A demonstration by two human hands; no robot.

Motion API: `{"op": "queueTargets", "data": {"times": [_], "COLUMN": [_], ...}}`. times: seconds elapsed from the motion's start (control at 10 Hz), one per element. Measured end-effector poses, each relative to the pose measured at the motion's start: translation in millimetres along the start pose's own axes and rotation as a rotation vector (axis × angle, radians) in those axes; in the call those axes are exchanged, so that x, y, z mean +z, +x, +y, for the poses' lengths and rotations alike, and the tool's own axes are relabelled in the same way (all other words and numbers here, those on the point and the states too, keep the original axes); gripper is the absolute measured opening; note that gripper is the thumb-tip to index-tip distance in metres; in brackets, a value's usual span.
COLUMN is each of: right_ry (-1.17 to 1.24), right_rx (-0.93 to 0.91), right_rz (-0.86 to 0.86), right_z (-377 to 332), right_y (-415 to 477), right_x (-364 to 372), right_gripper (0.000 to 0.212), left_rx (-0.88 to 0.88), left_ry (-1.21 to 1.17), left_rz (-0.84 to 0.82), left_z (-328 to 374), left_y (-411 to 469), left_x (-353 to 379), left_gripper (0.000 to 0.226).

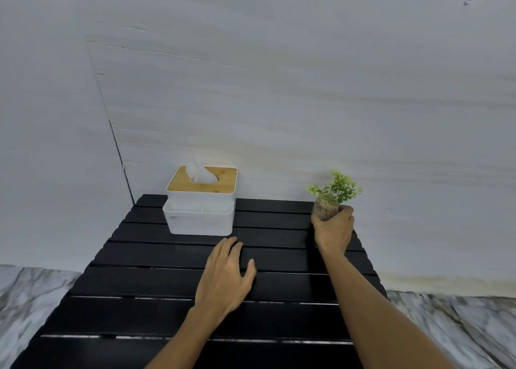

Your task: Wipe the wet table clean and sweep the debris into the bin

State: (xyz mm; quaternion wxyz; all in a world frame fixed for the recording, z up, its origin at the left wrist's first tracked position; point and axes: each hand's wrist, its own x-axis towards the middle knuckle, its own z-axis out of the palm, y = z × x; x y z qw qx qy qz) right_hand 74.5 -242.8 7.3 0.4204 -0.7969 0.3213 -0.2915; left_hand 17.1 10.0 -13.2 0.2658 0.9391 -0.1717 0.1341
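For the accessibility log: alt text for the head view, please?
The right hand grips a small potted plant at the far right corner of a black slatted table; the left hand is open over its middle. A white tissue box with a wooden lid stands far left, before a white wall.

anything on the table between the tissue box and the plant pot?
No. Head view: only bare black table slats between tissue box and plant pot, which the right hand grips. The left hand rests nearer the camera.
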Motion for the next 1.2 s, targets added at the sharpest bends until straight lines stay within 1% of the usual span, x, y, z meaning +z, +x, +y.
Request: {"op": "queueTargets", "data": {"times": [0.1,0.2,0.5,0.8,0.9,1.0,1.1,1.2], "right_ry": [0.004,0.021,0.031,0.013,-0.016,-0.193,-0.450,-0.580], "right_rx": [-0.016,-0.077,-0.169,-0.154,-0.150,-0.170,-0.285,-0.302], "right_rz": [0.007,-0.014,-0.158,-0.162,-0.172,-0.180,-0.161,-0.296], "right_z": [-1.1,-4.7,-29.0,-32.1,-31.1,-29.8,-20.1,-12.0], "right_y": [-5.9,-19.6,-54.8,-55.2,-56.8,-63.5,-76.3,-98.9], "right_x": [1.1,2.2,20.8,27.9,29.4,27.7,25.5,19.9], "right_gripper": [0.067,0.066,0.066,0.066,0.070,0.081,0.082,0.077], "left_rx": [-0.001,-0.003,0.001,-0.005,-0.001,-0.005,-0.025,-0.007], "left_ry": [0.008,0.010,0.025,0.032,0.038,0.025,0.014,0.049], "left_rz": [-0.006,-0.009,-0.012,-0.014,-0.011,-0.016,-0.040,-0.101], "left_z": [0.6,1.5,2.4,3.0,2.5,1.7,-1.2,-0.6], "left_y": [-0.8,-1.0,-1.4,-0.5,-0.5,-0.1,0.5,-2.2], "left_x": [-1.0,-1.6,-2.6,-2.1,-1.8,-2.8,-2.1,-6.8], "left_gripper": [0.056,0.057,0.057,0.058,0.058,0.057,0.058,0.059]}}
